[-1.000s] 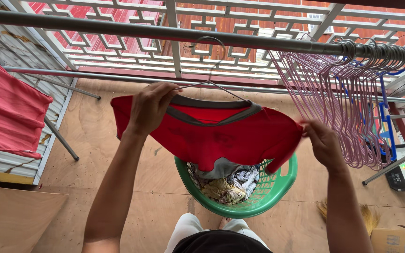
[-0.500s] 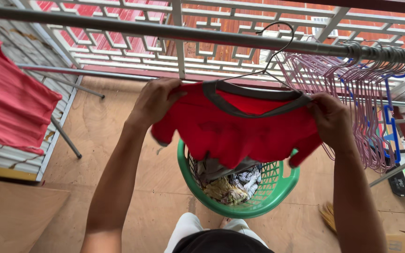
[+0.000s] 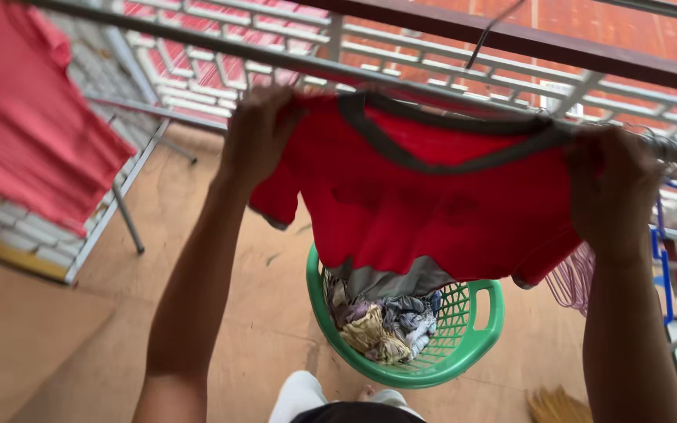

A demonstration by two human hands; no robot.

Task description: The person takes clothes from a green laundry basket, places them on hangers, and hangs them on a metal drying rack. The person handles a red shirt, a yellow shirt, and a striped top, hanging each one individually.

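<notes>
Standing on a plywood floor (image 3: 221,258) beside a white metal railing (image 3: 432,66), with a grey rail (image 3: 276,56) running across the top of the view

Hanging at far left, well apart from the hands, a second red shirt (image 3: 25,133), draped flat

Being held up between both hands just under the rail, a red shirt (image 3: 425,204) with a grey collar, spread wide and hanging down in front of the basket; sitting on a dark hanger (image 3: 495,27), only the hook showing above the rail, blurred

Sitting on the floor below the shirt, a green basket (image 3: 483,329) with lattice walls, holding a heap of crumpled laundry (image 3: 385,325) in grey, yellow and white

Gripping the shirt's shoulder near the collar, left hand (image 3: 256,133), fingers closed on the cloth, raised to rail height

Gripping the opposite shoulder, right hand (image 3: 617,192), fingers curled shut around the fabric

Hanging behind the right arm, pink hangers (image 3: 570,282) and a blue hanger (image 3: 662,266), mostly hidden

Lying at the bottom edge near the right forearm, a broom head (image 3: 554,403), partly cut off
</notes>
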